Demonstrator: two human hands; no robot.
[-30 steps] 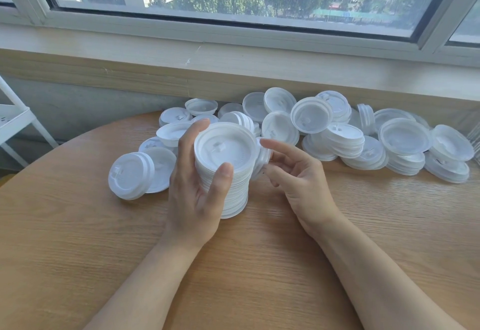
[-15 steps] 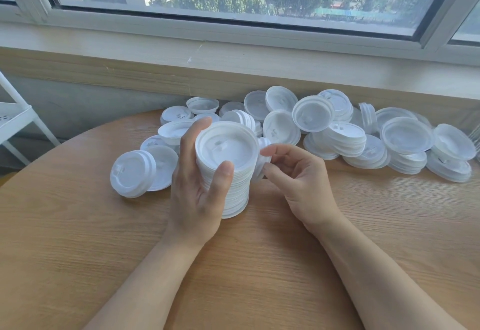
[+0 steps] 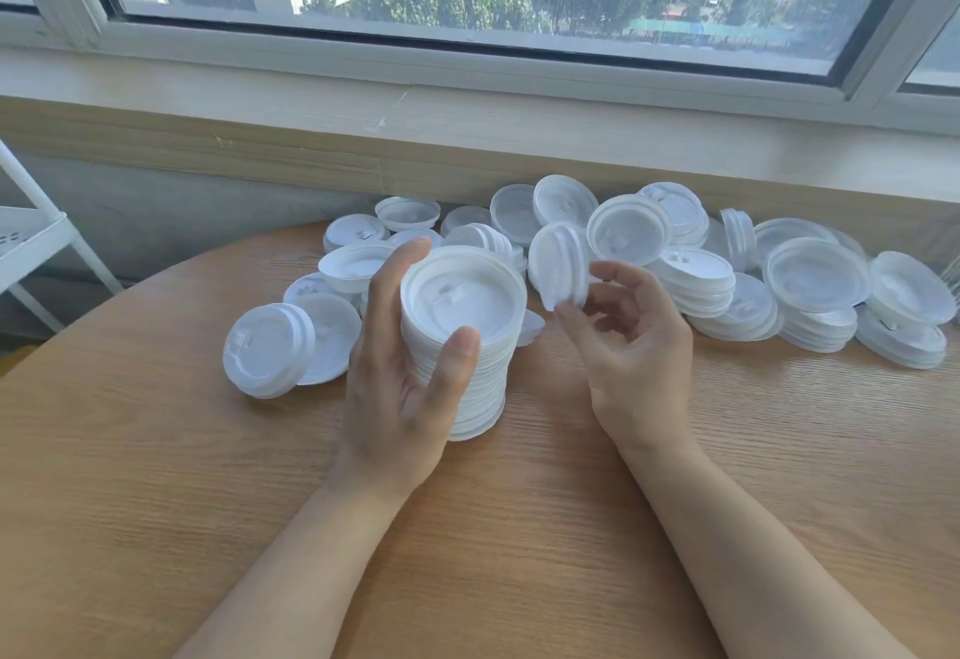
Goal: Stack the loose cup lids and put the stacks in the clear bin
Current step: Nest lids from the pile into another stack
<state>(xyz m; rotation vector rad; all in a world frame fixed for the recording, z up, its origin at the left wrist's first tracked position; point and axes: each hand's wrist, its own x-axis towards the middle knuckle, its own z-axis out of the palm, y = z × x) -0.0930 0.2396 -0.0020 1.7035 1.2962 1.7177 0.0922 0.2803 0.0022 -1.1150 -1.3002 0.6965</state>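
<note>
My left hand (image 3: 400,388) wraps around a tall stack of white cup lids (image 3: 467,341) that stands on the round wooden table (image 3: 156,476), its top lid facing up. Just to its right, my right hand (image 3: 631,346) holds a small nested group of lids (image 3: 558,271) by the lower rim, tilted on edge above the table. Several loose lids and short stacks (image 3: 727,284) lie heaped along the back of the table under the window sill. No clear bin is in view.
A short stack of lids (image 3: 267,349) lies on its side left of my left hand. A white metal rack (image 3: 31,237) stands off the table's left edge. The wooden sill and wall (image 3: 311,159) run right behind the heap.
My right hand has lifted a small group of lids from beside the tall stack and raised it, tilted on edge. The left hand keeps its hold on the tall stack.
</note>
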